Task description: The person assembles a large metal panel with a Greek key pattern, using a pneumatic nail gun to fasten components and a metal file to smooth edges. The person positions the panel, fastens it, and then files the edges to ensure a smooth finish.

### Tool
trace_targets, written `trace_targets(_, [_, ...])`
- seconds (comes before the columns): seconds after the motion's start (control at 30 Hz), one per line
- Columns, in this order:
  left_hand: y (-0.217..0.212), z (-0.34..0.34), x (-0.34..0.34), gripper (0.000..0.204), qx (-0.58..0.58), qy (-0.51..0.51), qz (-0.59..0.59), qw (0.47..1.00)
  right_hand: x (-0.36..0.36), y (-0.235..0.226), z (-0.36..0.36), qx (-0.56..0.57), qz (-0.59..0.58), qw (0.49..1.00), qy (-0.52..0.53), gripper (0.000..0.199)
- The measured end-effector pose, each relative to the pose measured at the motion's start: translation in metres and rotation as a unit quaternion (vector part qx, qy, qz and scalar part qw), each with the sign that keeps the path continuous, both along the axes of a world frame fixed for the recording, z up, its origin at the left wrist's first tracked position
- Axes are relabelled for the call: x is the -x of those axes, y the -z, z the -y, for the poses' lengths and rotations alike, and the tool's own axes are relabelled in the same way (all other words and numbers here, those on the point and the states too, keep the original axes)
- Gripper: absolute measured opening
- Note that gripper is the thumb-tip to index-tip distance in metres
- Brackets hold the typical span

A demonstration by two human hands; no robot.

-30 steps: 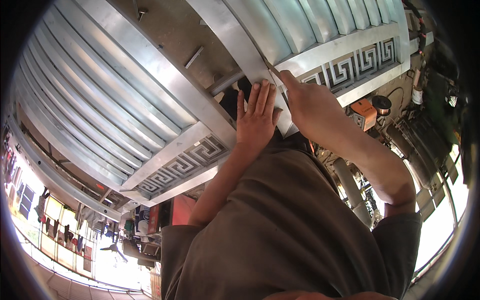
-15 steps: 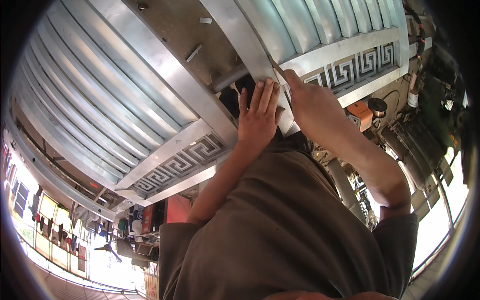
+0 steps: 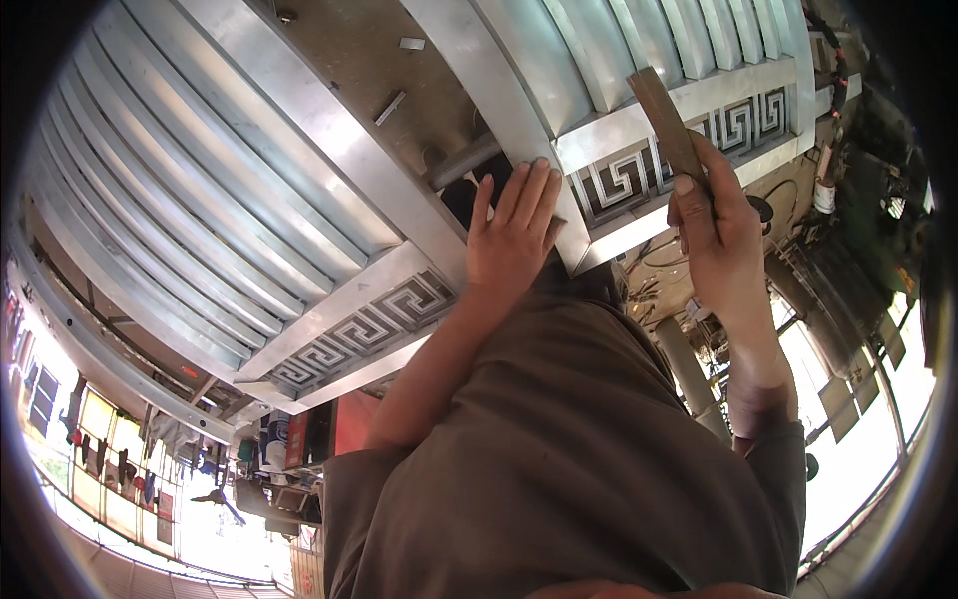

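Note:
My left hand (image 3: 507, 235) lies with its fingers stretched out over the near corner of the right metal panel (image 3: 584, 238), on its silvery side rail. In my right hand (image 3: 720, 225) is a flat, brown, file-like bar (image 3: 659, 112), gripped at its lower end with the thumb on top. The bar is raised over the panel's bottom strip of grey key-pattern scrollwork (image 3: 617, 185), its broad face showing. Whether it touches the panel, I cannot tell. Rounded silvery slats (image 3: 589, 60) fill the panel above that strip.
A second slatted silvery panel (image 3: 344, 150) lies to the left, with a gap between the two. Small metal offcuts (image 3: 389, 108) lie on the brown floor (image 3: 399, 75) in that gap. Pipes and workshop clutter (image 3: 818, 299) stand at the right.
My right hand has moved right and away from the left hand, lifting the bar off the rail joint and turning its broad face up. The left hand has barely shifted.

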State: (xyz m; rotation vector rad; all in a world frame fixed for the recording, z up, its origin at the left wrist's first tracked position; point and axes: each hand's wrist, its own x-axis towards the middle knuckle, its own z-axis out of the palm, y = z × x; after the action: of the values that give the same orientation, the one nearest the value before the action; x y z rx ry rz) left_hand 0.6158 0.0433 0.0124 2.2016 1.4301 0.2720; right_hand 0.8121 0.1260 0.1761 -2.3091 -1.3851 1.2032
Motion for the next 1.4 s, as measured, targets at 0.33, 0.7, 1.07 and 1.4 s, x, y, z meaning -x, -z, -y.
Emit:
trace_targets(0.33, [-0.005,-0.044,0.028,0.058,0.004,0.201,0.012,0.98,-0.026,0.04,0.065,0.05,-0.18,0.973,0.137,0.046])
trace_targets(0.7, [-0.04,-0.047,0.01,0.056,0.02,0.104,-0.046,0.993,-0.041,0.081,0.08,0.091,-0.271,0.949,0.131,0.037])
trace_targets(1.07, [-0.038,-0.019,-0.009,0.061,0.033,0.044,-0.034,0.998,-0.032,0.149,0.076,0.113,-0.24,0.963,0.035,0.028])
trace_targets(1.4, [-0.037,-0.012,-0.018,0.063,0.048,0.024,-0.064,0.996,-0.045,0.164,0.068,-0.061,-0.18,0.979,-0.07,0.026])
